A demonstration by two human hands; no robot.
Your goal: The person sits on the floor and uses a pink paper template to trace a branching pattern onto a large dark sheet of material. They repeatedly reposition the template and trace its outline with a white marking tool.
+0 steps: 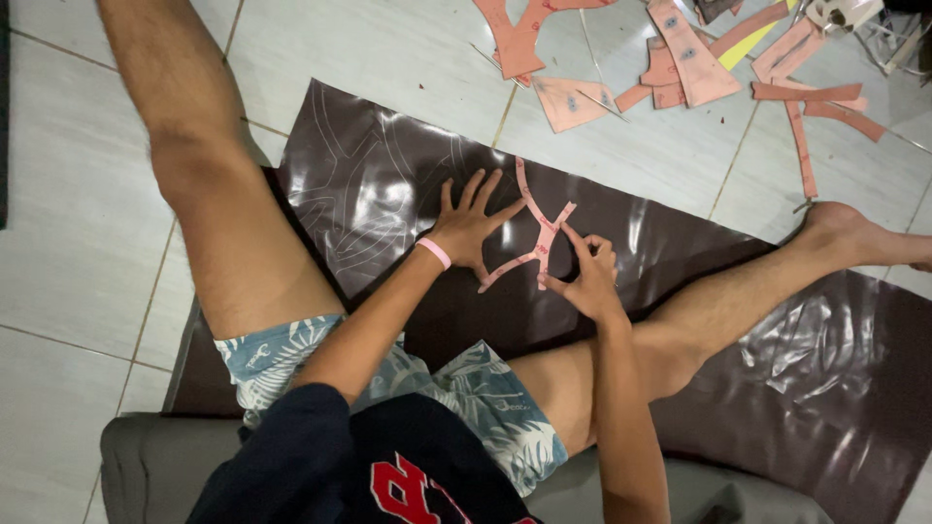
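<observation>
Thin pink branching paper template [537, 236], strap-shaped arms curving outward, lies flat on dark brown glossy leatherette sheet [621, 243] spread on the floor between the legs. Right hand [588, 277]: fingertips pinching and pressing the template's right branch. Left hand [469, 225], just left of template: fingers splayed, palm down, index fingertip on its upper arm. Beyond the sheet, scattered pink paper pattern pieces [691, 60] on pale tile.
</observation>
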